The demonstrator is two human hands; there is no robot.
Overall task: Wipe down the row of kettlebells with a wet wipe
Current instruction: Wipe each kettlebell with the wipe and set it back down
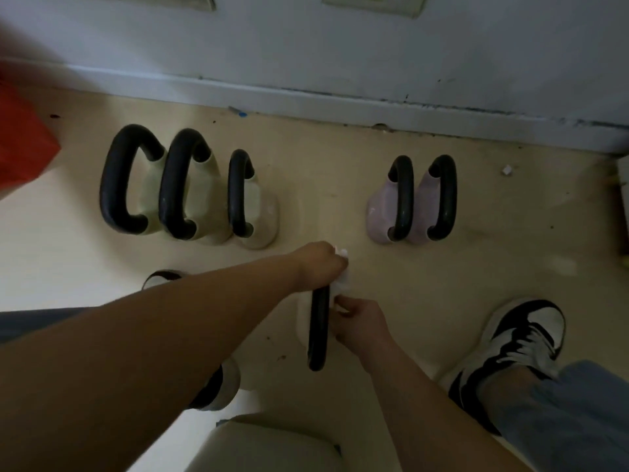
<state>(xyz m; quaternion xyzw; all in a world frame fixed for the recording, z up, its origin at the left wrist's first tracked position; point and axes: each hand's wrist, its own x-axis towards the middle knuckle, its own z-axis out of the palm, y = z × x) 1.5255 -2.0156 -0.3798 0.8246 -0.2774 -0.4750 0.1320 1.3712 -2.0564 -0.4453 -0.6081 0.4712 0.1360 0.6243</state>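
Note:
A row of kettlebells stands on the floor by the wall: three cream ones (pixel 204 195) on the left and two pink ones (pixel 379 212) on the right, all with black handles. A gap lies between the two groups. One pale kettlebell (pixel 318 335) stands closer to me, below that gap. My left hand (pixel 318 264) is closed over the far end of its black handle with a white wet wipe (pixel 344 282) bunched under the fingers. My right hand (pixel 362 321) rests curled against the kettlebell's right side, beside the handle.
The white wall and baseboard (pixel 374 107) run behind the row. A red object (pixel 20 144) sits at the far left. My black-and-white shoe (pixel 517 338) is at the right, the other (pixel 221 386) under my left arm. A cream box (pixel 269 447) lies at the bottom.

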